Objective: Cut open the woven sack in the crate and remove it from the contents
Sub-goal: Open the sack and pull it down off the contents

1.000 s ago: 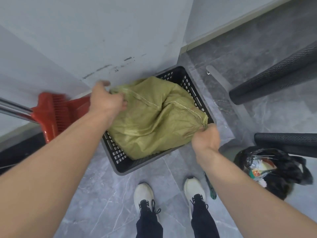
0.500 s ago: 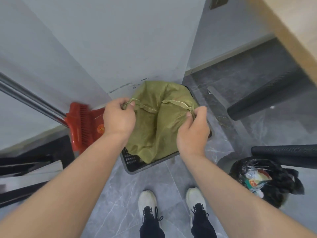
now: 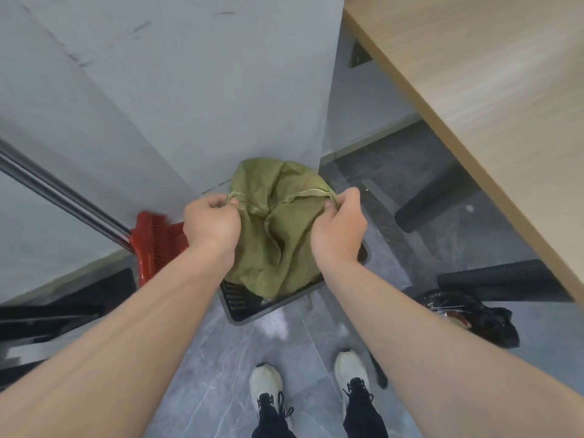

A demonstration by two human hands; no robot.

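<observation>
An olive-green woven sack (image 3: 278, 235) hangs bunched and limp above a dark perforated plastic crate (image 3: 252, 306) on the grey floor, against a wall corner. My left hand (image 3: 210, 226) pinches the sack's stitched hem at its left corner. My right hand (image 3: 339, 227) grips the hem at the right corner. The sack's lower end still drapes into the crate and hides whatever lies inside. Only the crate's near edge and right corner show.
A red broom head (image 3: 155, 245) with a metal handle leans at the left of the crate. A wooden tabletop (image 3: 474, 121) overhangs at the right. A black plastic bag (image 3: 467, 314) and black padded legs sit on the floor at the right. My shoes stand below.
Both hands have lifted the sack upward by its hem, from spread over the crate to hanging bunched. The hands have come closer together and the view has tilted up.
</observation>
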